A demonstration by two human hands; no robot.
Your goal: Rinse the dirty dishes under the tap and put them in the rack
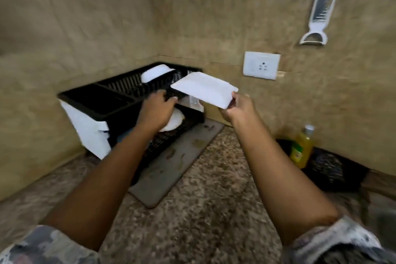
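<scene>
The black dish rack (120,96) sits in the corner where the 2 tan walls meet, on a speckled brown surface (214,199); it has 2 levels, and a gray mat (182,156) lies under it and sticks out in front.

The right hand (237,108) pinches the near corner of a white square plate (203,90) with curled fingers and thumb; the plate is tilted and is up in the air just to the right of the rack's top level, not resting on it.

The left hand (157,109) is at the front edge of the rack's top level with its fingers curled over the black rim; it seems to grip the rim, but the picture is blurry there.

A white bowl (155,73) lies upside down at the back of the rack's top level; a round white dish (174,122) sits on the rack's low level, partly hidden by the left hand.

To the right of the rack, a white wall socket (261,65) is on the wall; a white grater (321,8) hangs higher up; a yellow bottle (302,148) stands on the surface by the wall, well apart from the rack, next to something dark.
</scene>
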